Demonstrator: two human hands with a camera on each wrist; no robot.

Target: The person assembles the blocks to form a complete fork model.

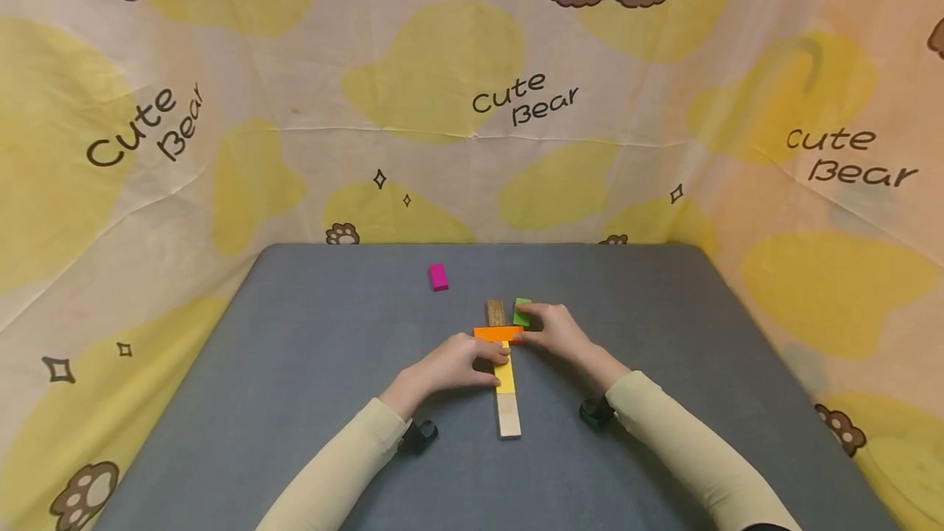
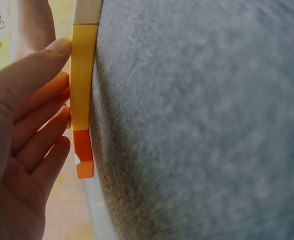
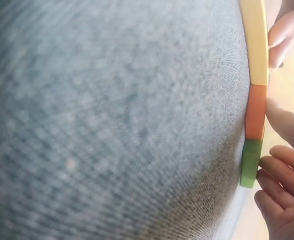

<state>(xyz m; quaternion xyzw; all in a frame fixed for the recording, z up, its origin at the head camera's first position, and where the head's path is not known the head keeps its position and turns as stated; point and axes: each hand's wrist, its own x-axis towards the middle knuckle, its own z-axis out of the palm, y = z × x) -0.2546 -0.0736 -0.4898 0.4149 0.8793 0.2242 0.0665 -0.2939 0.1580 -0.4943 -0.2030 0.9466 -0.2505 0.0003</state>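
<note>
On the grey table, a long yellow block (image 1: 505, 375) lies end to end with a pale wooden block (image 1: 509, 416). An orange block (image 1: 497, 333) crosses the line at the yellow block's far end. Beyond it lies a brown block (image 1: 496, 312), with a green block (image 1: 521, 312) to its right. My left hand (image 1: 450, 365) rests its thumb and fingertips on the yellow block, fingers loosely bent. With relaxed fingers, my right hand (image 1: 558, 331) touches the green block, its thumb at the right end of the orange block (image 3: 256, 111).
A magenta block (image 1: 438, 277) lies apart, farther back and left of the row. The grey tabletop (image 1: 332, 351) reaches back to a printed curtain (image 1: 442, 105), which also hangs along both sides.
</note>
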